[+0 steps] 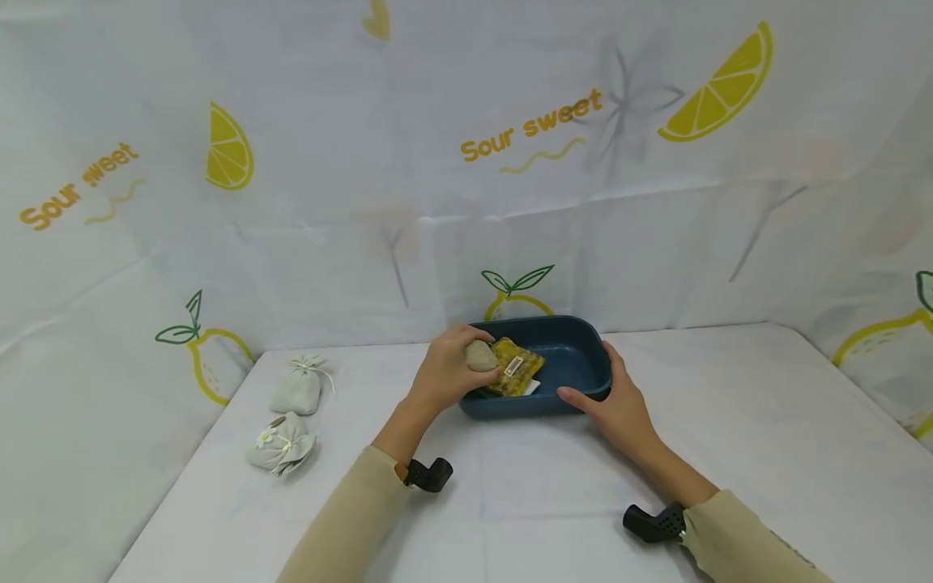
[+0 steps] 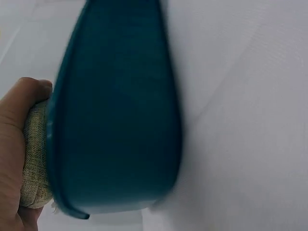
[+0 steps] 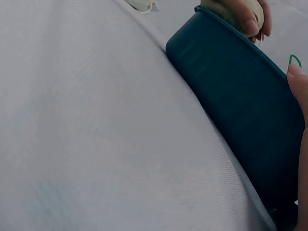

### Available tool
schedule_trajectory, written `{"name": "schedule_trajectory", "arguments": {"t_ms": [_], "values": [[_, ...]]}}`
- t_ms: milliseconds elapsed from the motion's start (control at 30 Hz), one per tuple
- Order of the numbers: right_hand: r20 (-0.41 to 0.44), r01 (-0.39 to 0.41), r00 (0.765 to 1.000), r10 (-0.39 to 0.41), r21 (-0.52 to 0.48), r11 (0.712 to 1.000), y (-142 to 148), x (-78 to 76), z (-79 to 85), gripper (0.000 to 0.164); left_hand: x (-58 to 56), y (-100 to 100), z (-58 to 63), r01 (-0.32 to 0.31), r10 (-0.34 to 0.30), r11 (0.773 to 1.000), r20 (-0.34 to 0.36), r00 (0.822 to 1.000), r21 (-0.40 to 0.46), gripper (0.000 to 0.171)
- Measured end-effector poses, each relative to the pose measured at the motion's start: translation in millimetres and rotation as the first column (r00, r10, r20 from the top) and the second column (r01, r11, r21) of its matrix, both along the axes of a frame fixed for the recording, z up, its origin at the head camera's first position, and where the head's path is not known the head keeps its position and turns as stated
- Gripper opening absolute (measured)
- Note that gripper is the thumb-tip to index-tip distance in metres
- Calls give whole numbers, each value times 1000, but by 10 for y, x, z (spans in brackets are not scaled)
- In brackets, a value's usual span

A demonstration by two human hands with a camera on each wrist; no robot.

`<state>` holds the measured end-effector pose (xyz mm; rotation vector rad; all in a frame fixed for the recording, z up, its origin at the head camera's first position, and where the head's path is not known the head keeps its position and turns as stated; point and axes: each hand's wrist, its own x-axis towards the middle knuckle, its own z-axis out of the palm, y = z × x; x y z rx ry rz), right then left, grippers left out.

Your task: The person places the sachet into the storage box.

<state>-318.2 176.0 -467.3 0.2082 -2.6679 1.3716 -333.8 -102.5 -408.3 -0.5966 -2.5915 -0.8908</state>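
Note:
A dark blue rectangular tray point(image 1: 572, 364) sits toward the back of the white table. My left hand point(image 1: 453, 368) grips a greenish-grey cloth pouch point(image 1: 480, 356) at the tray's left end; the left wrist view shows the woven cloth of the pouch point(image 2: 34, 159) between fingers and palm. Right beside that pouch, inside the tray, is a yellow patterned packet point(image 1: 519, 364) with a small white label. My right hand point(image 1: 623, 409) holds the tray's right end, thumb at the front rim and fingers around the far side. In the right wrist view, only the thumb side of that hand point(image 3: 299, 91) shows.
Two pale grey drawstring pouches lie at the table's left: one pouch point(image 1: 297, 390) farther back, the other pouch point(image 1: 283, 445), with a small flower, nearer. A white cloth point(image 1: 350, 194) printed with lemons hangs behind the table point(image 1: 525, 502).

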Motion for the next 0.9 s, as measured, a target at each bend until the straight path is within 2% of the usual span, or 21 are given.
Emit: {"name": "schedule_trajectory", "arguments": {"t_ms": [167, 300, 433, 533, 633, 733, 800, 900], "values": [[-3, -3, 1000, 3, 0, 1000, -15, 2, -13, 110, -69, 63, -87, 12, -9, 998, 43, 999, -68, 45], [-10, -5, 1000, 6, 3, 1000, -14, 8, -2, 110, -113, 78, -110, 34, -25, 996, 116, 993, -81, 44], [-15, -7, 1000, 7, 2, 1000, -1, 16, 21, 110, -171, 78, -82, 91, -71, 992, 214, 974, -84, 40], [-15, -5, 1000, 5, 2, 1000, 7, 17, 32, 110, -219, 92, -45, 126, -85, 983, 281, 956, -133, 38], [-15, 0, 1000, 0, 8, 1000, 13, 8, 24, 111, -251, 123, -20, 142, -66, 964, 318, 946, -223, 39], [-10, 4, 1000, -4, 5, 1000, 10, 4, 16, 111, -266, 144, -25, 152, -49, 942, 326, 944, -299, 41], [-6, 4, 1000, -4, 4, 1000, 5, 2, 9, 111, -269, 142, -32, 159, -46, 933, 329, 943, -324, 43], [0, 8, 1000, -8, 4, 1000, -2, 0, 4, 111, -274, 124, -37, 179, -67, 931, 334, 940, -319, 46]]}}
